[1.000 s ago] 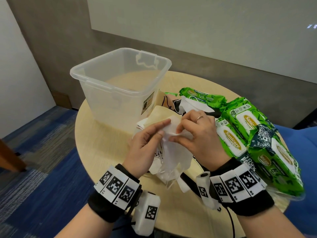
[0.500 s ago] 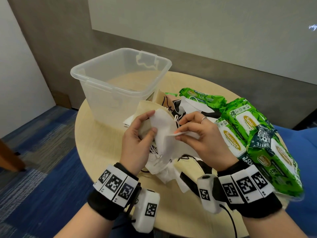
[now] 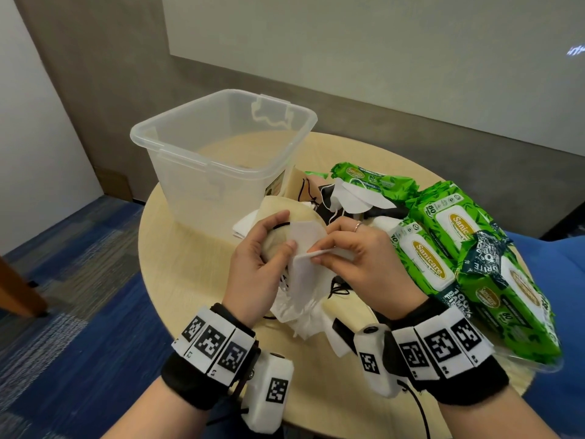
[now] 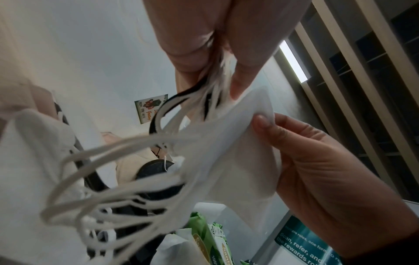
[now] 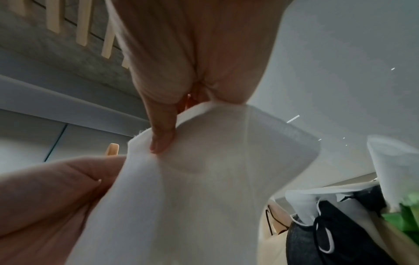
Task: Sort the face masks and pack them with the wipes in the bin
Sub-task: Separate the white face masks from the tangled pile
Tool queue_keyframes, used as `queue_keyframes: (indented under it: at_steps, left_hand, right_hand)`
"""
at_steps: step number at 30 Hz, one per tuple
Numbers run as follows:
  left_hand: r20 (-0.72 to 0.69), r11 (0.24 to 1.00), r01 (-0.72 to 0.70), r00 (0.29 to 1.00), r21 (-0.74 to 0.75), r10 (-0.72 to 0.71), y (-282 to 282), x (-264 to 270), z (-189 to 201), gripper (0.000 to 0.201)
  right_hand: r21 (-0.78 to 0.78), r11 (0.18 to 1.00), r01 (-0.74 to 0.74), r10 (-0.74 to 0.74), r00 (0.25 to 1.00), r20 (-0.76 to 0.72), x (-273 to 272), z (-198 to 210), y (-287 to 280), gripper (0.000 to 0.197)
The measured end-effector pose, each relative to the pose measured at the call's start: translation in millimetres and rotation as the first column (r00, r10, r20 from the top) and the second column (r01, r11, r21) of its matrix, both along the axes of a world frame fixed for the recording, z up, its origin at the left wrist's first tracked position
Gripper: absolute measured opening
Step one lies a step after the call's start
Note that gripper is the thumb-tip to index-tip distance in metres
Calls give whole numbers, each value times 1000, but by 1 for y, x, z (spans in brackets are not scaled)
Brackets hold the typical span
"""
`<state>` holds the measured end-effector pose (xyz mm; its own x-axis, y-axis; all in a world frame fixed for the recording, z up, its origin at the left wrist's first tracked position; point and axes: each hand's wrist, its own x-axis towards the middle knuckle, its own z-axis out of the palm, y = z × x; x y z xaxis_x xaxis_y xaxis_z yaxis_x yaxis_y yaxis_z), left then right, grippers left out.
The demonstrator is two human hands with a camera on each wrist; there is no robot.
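Note:
My left hand (image 3: 269,245) grips a bunch of face masks (image 3: 300,280) above the table, white and beige ones with white and black ear loops (image 4: 108,179) hanging down. My right hand (image 3: 319,258) pinches the edge of one white mask (image 5: 204,179) in that bunch between thumb and fingers. More masks (image 3: 354,201), white, black and beige, lie in a heap between the bin and the wipes. The clear plastic bin (image 3: 177,153) stands at the back left with nothing visible inside. Green wipe packs (image 3: 443,248) are piled on the right.
The round light wooden table (image 3: 177,255) holds everything. Blue carpet lies to the left and below. A wooden leg (image 3: 15,293) stands at the far left. A blue seat (image 3: 563,280) is beyond the table's right edge.
The left hand has turned and closed round the bunch, bringing a beige mask to the front. The right hand has shifted its pinch to the edge of one white mask and pulled it off.

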<state>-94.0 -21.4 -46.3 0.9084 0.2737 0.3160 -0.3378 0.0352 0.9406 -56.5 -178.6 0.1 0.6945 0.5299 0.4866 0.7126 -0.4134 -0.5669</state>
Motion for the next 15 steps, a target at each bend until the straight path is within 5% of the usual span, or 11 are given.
queue_keyframes:
  at_steps: [10,15]
  left_hand:
    - [-121,975,-97,990,-198,74,12,6,-2,27]
    - [-146,992,-28,989,-127,9,11,7,-2,29]
  right_hand:
    - [-80,990,-113,107,992,-69,-4,26,-31,5]
    - [-213,947,-239,187,953,-237,-13,32,-30,6]
